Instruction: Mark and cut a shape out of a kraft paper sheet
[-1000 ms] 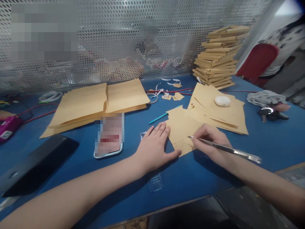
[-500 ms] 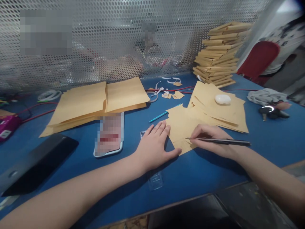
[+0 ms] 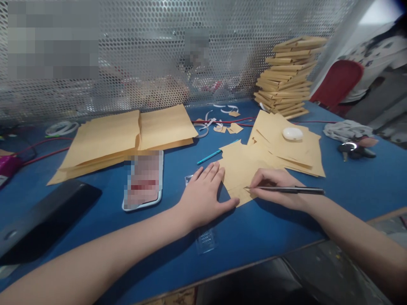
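Note:
A piece of brown paper (image 3: 239, 167) lies on the blue table in front of me. My left hand (image 3: 205, 195) rests flat at its left edge, fingers spread, thumb along the near corner. Partly covered by this hand is a clear plastic ruler (image 3: 205, 240). My right hand (image 3: 276, 188) is closed round a dark pen (image 3: 295, 190), whose tip is at the paper. Beyond my left fingers lies a teal pencil-like stick (image 3: 209, 158). More brown sheets (image 3: 292, 154) lie past my right hand, with a white earbud case (image 3: 292, 134) on top.
Brown envelopes (image 3: 111, 131) lie back left, behind a phone (image 3: 144, 182) and a black case (image 3: 52, 218). A tall stack of folded brown paper (image 3: 286, 80) stands by the perforated metal screen (image 3: 143, 55). Keys (image 3: 356, 150) lie at right. A person sits beyond on a red chair (image 3: 340, 82).
The view has shifted slightly, so most things sit a little further left. My right hand and the pen have hardly moved over the paper; my left hand stays put.

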Action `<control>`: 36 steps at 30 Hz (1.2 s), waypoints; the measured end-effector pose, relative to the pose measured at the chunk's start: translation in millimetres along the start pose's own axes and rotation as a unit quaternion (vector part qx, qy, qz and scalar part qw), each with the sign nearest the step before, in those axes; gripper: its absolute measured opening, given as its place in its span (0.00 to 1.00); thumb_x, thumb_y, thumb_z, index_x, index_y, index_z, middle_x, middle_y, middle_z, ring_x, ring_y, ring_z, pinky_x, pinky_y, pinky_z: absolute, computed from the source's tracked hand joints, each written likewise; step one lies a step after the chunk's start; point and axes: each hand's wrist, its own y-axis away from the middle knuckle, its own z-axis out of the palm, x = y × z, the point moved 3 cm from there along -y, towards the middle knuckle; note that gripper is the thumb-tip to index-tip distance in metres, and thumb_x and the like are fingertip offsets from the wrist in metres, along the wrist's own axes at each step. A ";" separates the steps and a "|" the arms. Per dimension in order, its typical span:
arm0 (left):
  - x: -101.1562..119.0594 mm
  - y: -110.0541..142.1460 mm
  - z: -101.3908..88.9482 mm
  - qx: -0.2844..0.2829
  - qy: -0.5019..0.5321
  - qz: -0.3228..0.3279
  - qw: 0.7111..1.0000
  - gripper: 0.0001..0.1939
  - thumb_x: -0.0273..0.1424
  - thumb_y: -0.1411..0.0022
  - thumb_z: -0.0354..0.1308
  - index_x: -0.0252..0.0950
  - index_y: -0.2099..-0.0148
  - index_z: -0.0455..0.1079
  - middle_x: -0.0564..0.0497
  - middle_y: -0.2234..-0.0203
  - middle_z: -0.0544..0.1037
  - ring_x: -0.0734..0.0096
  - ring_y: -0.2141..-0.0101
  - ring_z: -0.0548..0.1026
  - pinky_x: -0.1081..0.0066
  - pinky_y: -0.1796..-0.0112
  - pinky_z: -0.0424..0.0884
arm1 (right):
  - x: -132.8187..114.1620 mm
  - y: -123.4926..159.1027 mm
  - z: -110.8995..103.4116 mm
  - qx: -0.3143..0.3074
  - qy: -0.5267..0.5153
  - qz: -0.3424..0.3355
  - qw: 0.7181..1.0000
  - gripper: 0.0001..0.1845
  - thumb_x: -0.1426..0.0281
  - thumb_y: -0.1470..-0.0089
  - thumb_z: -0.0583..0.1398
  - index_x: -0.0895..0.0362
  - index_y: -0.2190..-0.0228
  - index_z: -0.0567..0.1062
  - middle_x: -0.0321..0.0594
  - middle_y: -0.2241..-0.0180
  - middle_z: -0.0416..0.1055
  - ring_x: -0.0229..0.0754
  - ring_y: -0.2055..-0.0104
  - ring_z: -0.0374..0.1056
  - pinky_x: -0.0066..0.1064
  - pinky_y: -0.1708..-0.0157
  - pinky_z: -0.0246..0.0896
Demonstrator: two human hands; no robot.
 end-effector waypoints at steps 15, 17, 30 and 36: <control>0.5 0.5 -0.1 0.003 -0.001 0.001 1.000 0.41 0.57 0.39 0.46 0.31 0.35 0.53 0.41 0.35 0.51 0.58 0.36 0.49 0.55 0.38 0.45 | -4.8 -0.6 -3.8 -0.038 0.004 -0.002 0.999 0.05 0.67 0.45 0.58 0.55 0.71 0.69 0.36 0.71 0.71 0.37 0.71 0.67 0.29 0.70 0.61; 0.3 0.3 0.0 0.000 -0.003 0.000 1.000 0.42 0.57 0.39 0.45 0.31 0.35 0.53 0.42 0.35 0.51 0.58 0.36 0.49 0.55 0.38 0.45 | -4.5 -0.5 -4.0 -0.037 0.001 -0.001 0.999 0.05 0.67 0.45 0.58 0.55 0.71 0.69 0.36 0.71 0.71 0.37 0.71 0.67 0.29 0.71 0.61; 0.5 0.2 -0.3 -0.005 -0.010 0.000 1.000 0.43 0.57 0.39 0.45 0.30 0.34 0.52 0.42 0.35 0.50 0.59 0.35 0.49 0.55 0.38 0.45 | -3.5 0.9 -6.5 -0.049 0.008 -0.005 0.999 0.05 0.67 0.45 0.58 0.55 0.71 0.68 0.35 0.72 0.70 0.36 0.72 0.65 0.28 0.71 0.59; 0.4 -0.3 -0.7 -0.008 -0.012 -0.001 1.000 0.43 0.57 0.39 0.45 0.30 0.34 0.52 0.42 0.35 0.50 0.59 0.35 0.48 0.55 0.37 0.45 | -5.0 1.2 -7.2 -0.053 0.011 -0.003 0.999 0.04 0.69 0.46 0.57 0.55 0.72 0.67 0.35 0.72 0.70 0.37 0.72 0.65 0.28 0.71 0.59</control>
